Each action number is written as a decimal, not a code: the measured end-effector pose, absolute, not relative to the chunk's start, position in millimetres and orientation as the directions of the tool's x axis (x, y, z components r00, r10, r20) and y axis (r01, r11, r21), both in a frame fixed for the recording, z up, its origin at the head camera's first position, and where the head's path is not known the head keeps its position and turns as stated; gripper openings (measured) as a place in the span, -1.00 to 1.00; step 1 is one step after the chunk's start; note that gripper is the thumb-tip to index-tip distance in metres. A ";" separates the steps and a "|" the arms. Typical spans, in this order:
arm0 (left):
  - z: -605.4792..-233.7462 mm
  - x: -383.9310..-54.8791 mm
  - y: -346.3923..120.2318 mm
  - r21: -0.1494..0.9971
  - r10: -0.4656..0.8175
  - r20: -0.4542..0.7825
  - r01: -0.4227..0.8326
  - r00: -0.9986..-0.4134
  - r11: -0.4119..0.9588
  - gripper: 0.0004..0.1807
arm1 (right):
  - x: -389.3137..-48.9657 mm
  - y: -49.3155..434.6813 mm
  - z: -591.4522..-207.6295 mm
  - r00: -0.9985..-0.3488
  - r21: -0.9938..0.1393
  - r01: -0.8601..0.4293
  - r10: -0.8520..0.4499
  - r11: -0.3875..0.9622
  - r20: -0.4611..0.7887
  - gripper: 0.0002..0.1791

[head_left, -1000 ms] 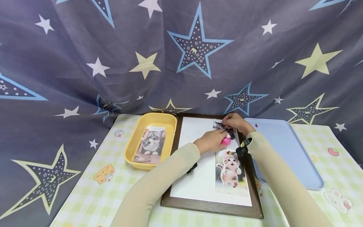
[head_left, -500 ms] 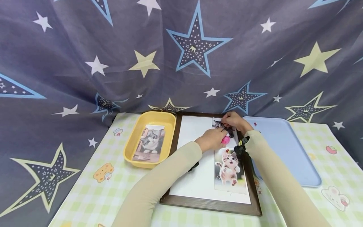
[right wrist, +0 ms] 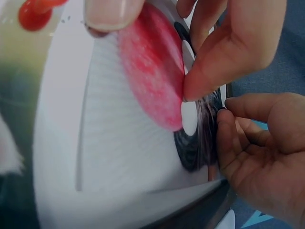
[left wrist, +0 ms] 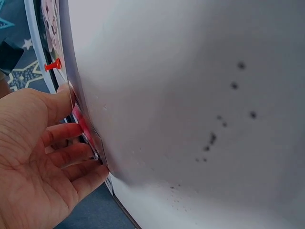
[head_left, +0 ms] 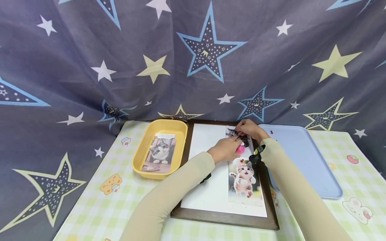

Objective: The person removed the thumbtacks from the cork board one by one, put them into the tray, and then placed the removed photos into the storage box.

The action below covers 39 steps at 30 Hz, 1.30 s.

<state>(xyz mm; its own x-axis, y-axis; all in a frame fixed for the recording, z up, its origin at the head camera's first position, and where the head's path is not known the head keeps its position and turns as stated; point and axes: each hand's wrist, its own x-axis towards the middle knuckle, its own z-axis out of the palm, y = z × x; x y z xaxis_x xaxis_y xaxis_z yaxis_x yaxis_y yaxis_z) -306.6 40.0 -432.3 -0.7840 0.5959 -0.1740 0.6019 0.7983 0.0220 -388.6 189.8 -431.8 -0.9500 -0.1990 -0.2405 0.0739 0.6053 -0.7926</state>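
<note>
Head view: The left hand (head_left: 226,149) and right hand (head_left: 251,129) are positioned over the upper photo (head_left: 240,149), located at the upper right of the framed board (head_left: 208,197). The right hand is at the upper part of this photo; the left hand is at its printed pink ball. Below is the kitten photo (head_left: 245,180), bearing a red push pin (head_left: 242,161) near its top edge. The yellow tray (head_left: 183,144), left of the board on the worktop (head_left: 93,214), contains a grey-and-white cat photo (head_left: 161,154). The blue tray (head_left: 304,160) is at the right. Relative to one second earlier, the left sleeve has shifted slightly right; both hands remain at the same photo.

Left wrist view: The left grip is spread, with thumb and fingers separated against the upper photo. The red push pin stands beyond the thumb.

Right wrist view: The right grip is pressed together, thumb and forefinger meeting at the dark printed cat. Whether an object is pinched between them cannot be determined. The left thumb and a fingertip contact the photo on either side of the pink print.
</note>
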 end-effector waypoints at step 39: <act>-440.4 -298.3 38.9 -0.137 0.653 -0.179 0.675 -0.736 0.725 -0.43 | -389.6 190.2 -429.8 -0.941 -0.790 0.080 -0.216 0.608 -0.261 -0.86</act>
<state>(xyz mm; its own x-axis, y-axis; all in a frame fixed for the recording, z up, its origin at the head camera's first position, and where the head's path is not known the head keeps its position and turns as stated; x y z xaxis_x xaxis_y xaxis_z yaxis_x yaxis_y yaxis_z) -298.3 38.9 -440.4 -0.7363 0.6526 -0.1789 0.6755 0.7245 -0.1371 -389.6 190.2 -429.8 -0.9406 -0.2165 -0.2615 0.0795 0.6083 -0.7897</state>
